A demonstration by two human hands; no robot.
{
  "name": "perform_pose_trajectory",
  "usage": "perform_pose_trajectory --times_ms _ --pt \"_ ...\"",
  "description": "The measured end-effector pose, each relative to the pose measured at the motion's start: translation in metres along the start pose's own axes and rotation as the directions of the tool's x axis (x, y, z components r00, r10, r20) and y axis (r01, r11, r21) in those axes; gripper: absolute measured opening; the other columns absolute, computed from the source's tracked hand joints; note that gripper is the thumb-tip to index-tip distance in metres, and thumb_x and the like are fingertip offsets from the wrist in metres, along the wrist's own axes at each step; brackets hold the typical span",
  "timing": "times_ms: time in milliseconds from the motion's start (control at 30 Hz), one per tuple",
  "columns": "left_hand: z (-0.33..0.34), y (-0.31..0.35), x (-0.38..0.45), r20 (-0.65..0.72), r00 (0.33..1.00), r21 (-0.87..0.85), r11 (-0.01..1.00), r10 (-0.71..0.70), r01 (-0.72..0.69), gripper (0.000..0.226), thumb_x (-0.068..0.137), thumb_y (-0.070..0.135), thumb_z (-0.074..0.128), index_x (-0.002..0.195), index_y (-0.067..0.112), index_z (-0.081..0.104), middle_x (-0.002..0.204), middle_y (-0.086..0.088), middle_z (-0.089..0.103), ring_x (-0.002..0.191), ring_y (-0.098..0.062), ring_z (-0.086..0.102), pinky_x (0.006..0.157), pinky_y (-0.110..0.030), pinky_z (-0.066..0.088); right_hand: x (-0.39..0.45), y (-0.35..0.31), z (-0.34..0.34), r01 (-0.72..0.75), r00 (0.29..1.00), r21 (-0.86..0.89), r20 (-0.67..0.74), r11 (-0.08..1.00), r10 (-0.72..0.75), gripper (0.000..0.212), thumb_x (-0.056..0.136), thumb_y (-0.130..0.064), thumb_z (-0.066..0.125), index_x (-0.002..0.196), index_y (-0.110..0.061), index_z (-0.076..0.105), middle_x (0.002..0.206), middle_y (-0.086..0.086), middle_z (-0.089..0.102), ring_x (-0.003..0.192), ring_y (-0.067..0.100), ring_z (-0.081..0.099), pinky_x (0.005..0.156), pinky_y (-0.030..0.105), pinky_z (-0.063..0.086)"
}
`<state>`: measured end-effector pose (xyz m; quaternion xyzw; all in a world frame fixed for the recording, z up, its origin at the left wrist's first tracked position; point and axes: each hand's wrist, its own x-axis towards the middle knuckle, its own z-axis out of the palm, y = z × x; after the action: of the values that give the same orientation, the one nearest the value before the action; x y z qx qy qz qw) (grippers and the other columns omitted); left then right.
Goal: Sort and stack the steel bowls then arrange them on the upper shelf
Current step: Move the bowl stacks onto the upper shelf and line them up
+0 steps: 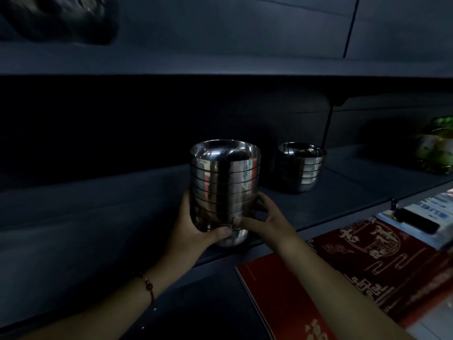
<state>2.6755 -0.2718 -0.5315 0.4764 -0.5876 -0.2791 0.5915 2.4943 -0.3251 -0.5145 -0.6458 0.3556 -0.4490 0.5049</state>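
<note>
A tall stack of several nested steel bowls (224, 182) stands upright at the front edge of a dark shelf (98, 217). My left hand (196, 227) grips the lower left side of the stack, thumb across the front. My right hand (267, 218) holds the lower right side, its fingertips meeting the left thumb. A shorter stack of steel bowls (300, 168) sits further back on the same shelf, to the right and apart from the held stack. The upper shelf (220, 62) runs across the top of the view above both stacks.
Red printed packages (355, 261) lie on the level below at the lower right, with white and blue packets (431, 212) beyond them. A greenish jar or bag (434, 148) stands at the far right of the shelf. A dark blurred object (61, 18) rests at the upper left.
</note>
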Motion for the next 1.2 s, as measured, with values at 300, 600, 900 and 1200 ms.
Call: perform_pose_trajectory --times_ms 300,600,900,1200 --pt "-0.010 0.061 -0.056 0.035 0.999 -0.021 0.999 0.036 -0.035 0.103 0.058 0.031 0.090 0.142 0.045 0.031 0.124 0.031 0.060 0.115 0.009 0.057 0.082 -0.003 0.045 -0.075 -0.056 0.008 0.050 0.999 -0.004 0.008 0.999 -0.050 0.054 0.072 -0.029 0.086 0.091 -0.069 0.055 0.091 -0.048 0.059 0.088 -0.022 0.058 0.062 0.001 0.046" --pt "-0.029 0.174 -0.064 0.058 0.988 0.095 0.985 0.141 -0.147 0.115 0.054 0.053 0.090 0.148 0.041 0.026 0.126 0.026 0.060 0.113 0.008 0.058 0.091 -0.018 0.051 -0.121 -0.172 -0.002 0.097 0.995 -0.019 -0.003 0.995 -0.097 0.031 0.069 -0.037 0.084 0.092 -0.050 0.067 0.088 -0.025 0.073 0.080 -0.007 0.068 0.061 0.011 0.051" --pt "-0.052 0.276 -0.037 0.056 0.976 0.122 0.969 0.210 -0.215 0.071 0.065 0.038 0.089 0.123 0.039 0.049 0.097 0.035 0.067 0.086 0.016 0.063 0.056 -0.002 0.047 -0.126 -0.274 -0.003 0.176 0.984 -0.077 0.005 0.981 -0.176 0.033 0.073 -0.034 0.081 0.103 -0.023 0.070 0.087 -0.007 0.076 0.069 0.007 0.071 0.060 0.024 0.053" --pt "-0.074 0.336 0.056 -0.084 0.935 0.228 0.920 0.345 -0.319 0.060 0.068 0.035 0.089 0.115 0.033 0.052 0.086 0.034 0.069 0.078 0.016 0.064 0.057 -0.002 0.046 -0.028 -0.348 0.006 0.253 0.966 -0.092 -0.036 0.963 -0.257 0.030 0.079 -0.038 0.077 0.105 -0.026 0.069 0.092 -0.004 0.076 0.083 0.018 0.072 0.076 0.036 0.059"
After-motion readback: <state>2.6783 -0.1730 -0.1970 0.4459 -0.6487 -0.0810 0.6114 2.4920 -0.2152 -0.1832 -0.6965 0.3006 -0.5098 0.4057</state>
